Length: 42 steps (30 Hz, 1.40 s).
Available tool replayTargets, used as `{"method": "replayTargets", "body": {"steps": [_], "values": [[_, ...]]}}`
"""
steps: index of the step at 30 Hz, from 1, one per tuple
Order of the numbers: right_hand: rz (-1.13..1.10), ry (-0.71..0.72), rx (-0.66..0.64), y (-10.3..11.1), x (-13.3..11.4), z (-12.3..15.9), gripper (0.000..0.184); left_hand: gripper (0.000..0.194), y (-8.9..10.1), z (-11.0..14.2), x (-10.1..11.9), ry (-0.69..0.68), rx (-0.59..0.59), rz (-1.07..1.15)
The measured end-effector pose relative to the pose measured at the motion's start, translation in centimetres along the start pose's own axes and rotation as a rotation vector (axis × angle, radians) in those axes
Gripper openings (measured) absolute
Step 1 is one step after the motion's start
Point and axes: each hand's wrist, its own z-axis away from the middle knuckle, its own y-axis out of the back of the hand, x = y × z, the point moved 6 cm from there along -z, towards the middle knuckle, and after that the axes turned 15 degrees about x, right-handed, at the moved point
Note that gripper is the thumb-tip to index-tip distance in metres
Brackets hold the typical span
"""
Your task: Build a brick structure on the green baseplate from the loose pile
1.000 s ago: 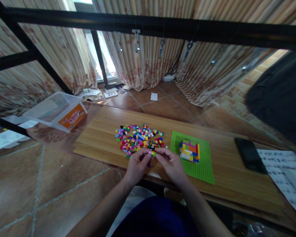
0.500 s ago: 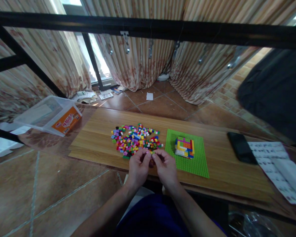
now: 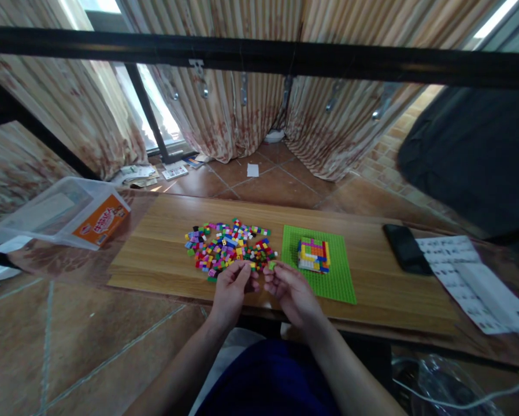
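Toy bricks, part loose and part joined.
On the table (image 3: 149, 248), many loose bricks (image 3: 225, 242) lie heaped, apparently unused; beside them the left hand (image 3: 229, 293) curls its fingers, whether gripping anything I cannot tell; the right hand (image 3: 295, 293) pinches a green brick (image 3: 271, 265); a brick build (image 3: 314, 252), seemingly partway done, stands on the green board (image 3: 341, 280).

You're in what looks like a home: floral curtains (image 3: 225, 127) across the top, floor tiles (image 3: 112, 323) at lower left.
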Motion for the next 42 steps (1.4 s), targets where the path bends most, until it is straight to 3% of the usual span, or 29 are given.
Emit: {"method": "replayTargets", "body": {"steps": [4, 11, 20, 28, 32, 34, 39, 42], "values": [[-0.055, -0.023, -0.016, 0.2, -0.1, -0.1, 0.021, 0.038, -0.3, 0.4, 0.1, -0.005, 0.006, -0.019], [0.068, 0.021, 0.028, -0.2, 0.1, 0.0, 0.023, 0.032, -0.5, 0.7, 0.4, -0.106, 0.007, -0.082], [0.398, 0.413, 0.066, 0.0, -0.6, -0.1, 0.024, 0.022, -0.8, 1.3, 1.4, -0.344, -0.020, -0.263], [0.409, 0.531, 0.105, 0.1, -0.3, 0.5, 0.019, 0.016, -1.2, 1.9, 1.3, -0.363, -0.019, -0.218], [0.209, 0.430, 0.228, 1.1, 0.0, 0.1, 0.024, 0.023, -0.4, 1.2, 0.5, -0.228, 0.108, -0.037], [0.101, 0.343, 0.228, 1.3, -0.1, 0.0, 0.025, 0.028, 0.0, 0.8, 0.2, -0.129, 0.141, 0.043], [-0.022, 0.048, 0.084, 0.5, 0.5, 0.2, 0.026, 0.036, -0.1, 0.7, -0.4, 0.078, 0.041, 0.117], [-0.015, -0.007, 0.064, 0.0, 1.3, 0.3, 0.025, 0.034, -0.3, 1.0, -0.8, 0.098, 0.014, 0.122]]}}
